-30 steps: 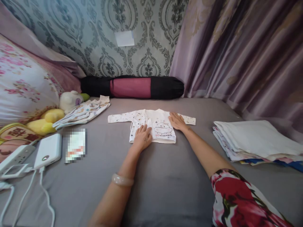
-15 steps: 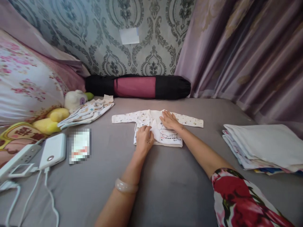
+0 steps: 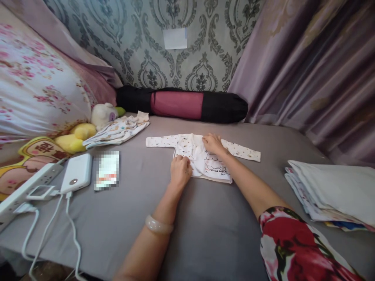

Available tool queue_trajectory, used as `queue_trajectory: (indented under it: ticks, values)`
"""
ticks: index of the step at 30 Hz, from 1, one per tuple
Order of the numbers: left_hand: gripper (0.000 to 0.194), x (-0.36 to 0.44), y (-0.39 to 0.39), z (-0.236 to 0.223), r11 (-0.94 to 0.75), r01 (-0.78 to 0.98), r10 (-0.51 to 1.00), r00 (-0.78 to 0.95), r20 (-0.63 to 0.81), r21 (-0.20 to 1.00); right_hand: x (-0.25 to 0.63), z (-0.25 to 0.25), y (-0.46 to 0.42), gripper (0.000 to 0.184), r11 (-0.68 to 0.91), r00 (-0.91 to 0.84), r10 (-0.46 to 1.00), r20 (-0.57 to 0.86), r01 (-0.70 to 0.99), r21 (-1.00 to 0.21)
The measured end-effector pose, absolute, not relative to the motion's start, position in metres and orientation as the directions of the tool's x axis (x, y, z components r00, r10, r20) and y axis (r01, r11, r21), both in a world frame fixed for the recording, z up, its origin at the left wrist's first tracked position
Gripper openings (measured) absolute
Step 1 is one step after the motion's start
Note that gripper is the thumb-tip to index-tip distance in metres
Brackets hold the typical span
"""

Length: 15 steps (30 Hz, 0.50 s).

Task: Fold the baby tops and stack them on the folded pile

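Around the middle of the grey-sheeted bed (image 3: 123, 218), nearer its far edge than the front of the view, a white long-sleeved baby shirt (image 3: 216, 164) lies spread with both sleeves out to the sides. Its front bears a cartoon face above small red and black lettering, too blurred to read surely.

The left hand (image 3: 181, 170), below a pale bangle (image 3: 159, 225), is on the shirt's lower left front, fingers curled in; whether they pinch the cloth, I cannot tell. The right hand (image 3: 213, 143) is on the upper chest, fingers bent and close together, their grip likewise unclear.

Toward the right edge sits a stack of folded cloths (image 3: 336, 189), white on top. Along the far edge lies a black and dark-pink bolster (image 3: 177, 104). Toward the left edge are patterned baby clothes (image 3: 120, 130), a white plush toy (image 3: 103, 116), a yellow plush toy (image 3: 73, 139) and a cushion with Chinese characters (image 3: 41, 156) that I cannot read for certain. Nearer are a white power bank (image 3: 76, 171), a power strip (image 3: 35, 183) and a pixelated packet (image 3: 107, 170), its print unreadable.
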<state>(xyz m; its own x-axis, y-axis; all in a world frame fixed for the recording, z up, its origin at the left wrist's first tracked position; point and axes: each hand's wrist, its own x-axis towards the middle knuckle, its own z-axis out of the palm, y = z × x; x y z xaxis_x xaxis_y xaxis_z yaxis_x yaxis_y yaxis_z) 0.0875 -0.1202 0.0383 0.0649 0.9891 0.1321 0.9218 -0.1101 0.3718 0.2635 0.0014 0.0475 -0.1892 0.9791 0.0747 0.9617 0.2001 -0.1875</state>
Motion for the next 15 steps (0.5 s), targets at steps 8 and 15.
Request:
queue_trajectory:
  ticks: [8,15]
  values:
    - [0.019,0.092,-0.123,0.032,-0.194,0.892,0.975,0.132,0.176,0.408,0.220,0.056,0.028,0.019,-0.082,-0.004,0.966,-0.259,0.943,-0.322]
    - [0.020,0.092,-0.121,0.037,-0.185,0.900,0.972,0.108,0.209,0.394,0.215,0.058,0.028,0.023,-0.047,-0.042,0.962,-0.271,0.947,-0.317]
